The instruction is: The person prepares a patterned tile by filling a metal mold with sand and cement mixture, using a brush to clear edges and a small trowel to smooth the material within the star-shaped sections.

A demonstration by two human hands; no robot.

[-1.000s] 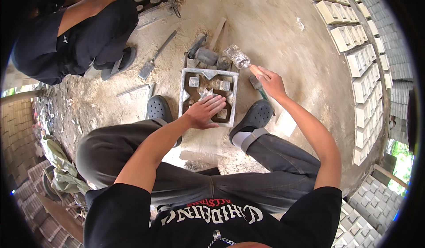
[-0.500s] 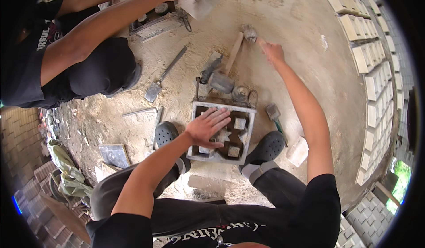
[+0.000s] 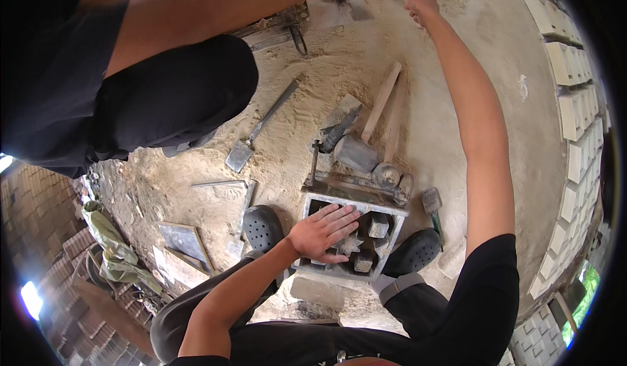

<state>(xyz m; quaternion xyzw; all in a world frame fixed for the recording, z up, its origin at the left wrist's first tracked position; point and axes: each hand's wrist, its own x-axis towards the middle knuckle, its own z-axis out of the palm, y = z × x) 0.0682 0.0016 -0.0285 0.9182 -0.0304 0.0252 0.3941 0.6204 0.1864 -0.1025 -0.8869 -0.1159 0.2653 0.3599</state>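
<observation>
Left hand [image 3: 319,233] splayed, on gray mold [image 3: 391,243]

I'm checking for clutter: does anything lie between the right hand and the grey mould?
Yes: a wooden-handled mallet lies on the ground between the right hand and the grey mould, near the mould's far edge.

The floor [image 3: 432,147] lies open right of the mallets [image 3: 356,154], which block the way beyond the mold [image 3: 373,206].

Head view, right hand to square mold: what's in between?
Head view shows dusty floor nearest the right hand, then a wooden-handled mallet and a round-ended grey piece by the mold.
</observation>
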